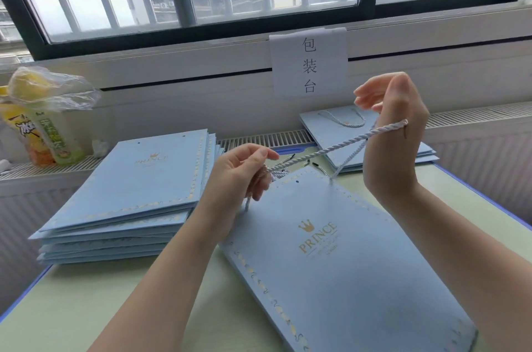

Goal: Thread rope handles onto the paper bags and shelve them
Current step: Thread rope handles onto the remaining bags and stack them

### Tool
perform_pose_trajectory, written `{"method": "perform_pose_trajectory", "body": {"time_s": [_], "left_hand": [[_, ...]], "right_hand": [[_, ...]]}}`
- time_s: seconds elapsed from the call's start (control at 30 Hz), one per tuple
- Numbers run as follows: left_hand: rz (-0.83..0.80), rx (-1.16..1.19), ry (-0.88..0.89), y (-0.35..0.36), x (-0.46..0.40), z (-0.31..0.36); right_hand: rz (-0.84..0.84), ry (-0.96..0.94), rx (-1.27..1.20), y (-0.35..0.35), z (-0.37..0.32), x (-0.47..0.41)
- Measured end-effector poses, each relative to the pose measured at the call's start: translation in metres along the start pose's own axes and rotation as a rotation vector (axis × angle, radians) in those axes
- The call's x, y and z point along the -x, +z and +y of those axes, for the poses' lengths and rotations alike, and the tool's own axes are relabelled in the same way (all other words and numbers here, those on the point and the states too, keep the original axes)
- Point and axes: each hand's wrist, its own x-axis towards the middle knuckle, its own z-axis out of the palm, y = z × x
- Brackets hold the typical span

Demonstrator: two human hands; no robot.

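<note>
A flat light-blue paper bag (pixel 339 274) with a gold crown logo lies in front of me on the table. A white twisted rope (pixel 322 152) runs from a hole near the bag's top edge up over the back of my right hand (pixel 397 121), which is raised with fingers loosely curled. From there the rope slants down to my left hand (pixel 244 173). That hand pinches the rope's end at the bag's top left corner. More loose ropes (pixel 288 161) with black tips lie just behind the bag.
A stack of flat blue bags (pixel 129 193) sits at the left. A smaller pile of bags with rope handles (pixel 339 130) lies at the back right. A plastic-wrapped drink bottle (pixel 43 127) stands on the radiator ledge. A paper sign (pixel 309 63) hangs under the window.
</note>
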Motion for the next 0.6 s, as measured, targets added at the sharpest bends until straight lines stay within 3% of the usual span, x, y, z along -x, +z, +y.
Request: {"method": "perform_pose_trajectory", "body": {"time_s": [0.13, 0.27, 0.4, 0.6], "left_hand": [[-0.044, -0.562, -0.037, 0.004, -0.001, -0.021], [-0.024, -0.737, -0.001, 0.003, -0.003, -0.032], [-0.053, -1.006, 0.045, 0.001, -0.002, -0.034], [-0.029, -0.982, -0.032, 0.0, -0.002, -0.031]], "right_hand": [[-0.182, 0.106, -0.064, 0.001, 0.002, 0.005], [-0.315, 0.337, -0.113, 0.002, 0.0, 0.004], [-0.437, 0.429, -0.064, 0.001, -0.002, 0.004], [-0.329, 0.176, 0.243, 0.0, 0.012, 0.004]]}}
